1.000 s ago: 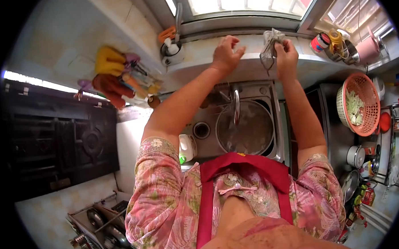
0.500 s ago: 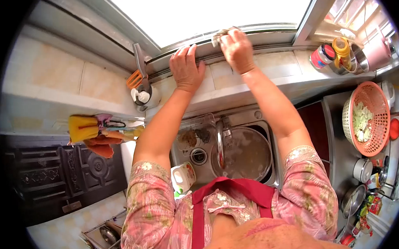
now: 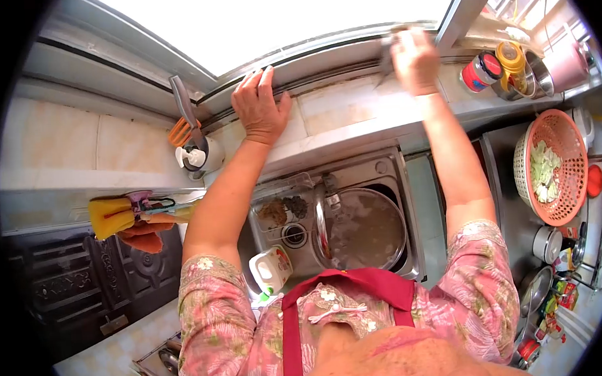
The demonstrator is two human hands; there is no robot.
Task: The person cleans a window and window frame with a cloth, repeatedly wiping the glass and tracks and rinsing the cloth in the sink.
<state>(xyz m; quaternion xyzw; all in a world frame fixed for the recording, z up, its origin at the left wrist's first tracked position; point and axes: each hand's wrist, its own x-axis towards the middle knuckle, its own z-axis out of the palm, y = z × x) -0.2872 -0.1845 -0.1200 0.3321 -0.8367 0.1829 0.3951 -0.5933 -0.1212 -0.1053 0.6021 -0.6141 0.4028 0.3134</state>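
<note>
Kitchen window ledge [image 3: 341, 109], bright window [image 3: 287, 20] behind, steel sink [image 3: 413, 213] below. Your right hand [image 3: 416, 62], blurred, has fingers curled closed round greyish cloth [image 3: 387, 50] near right end of window frame [image 3: 329, 66]. Your left hand [image 3: 260, 109] rests on same frame, fingers half spread, holding nothing. Progress: cloth sits toward right end; how much of frame is done or left, cannot tell. Counts: one cloth, two hands, one tap [image 3: 320, 227], one round basin [image 3: 373, 235] in sink, one white bottle [image 3: 271, 270], one pink basket [image 3: 574, 169], one red-labelled jar [image 3: 476, 77].
</note>
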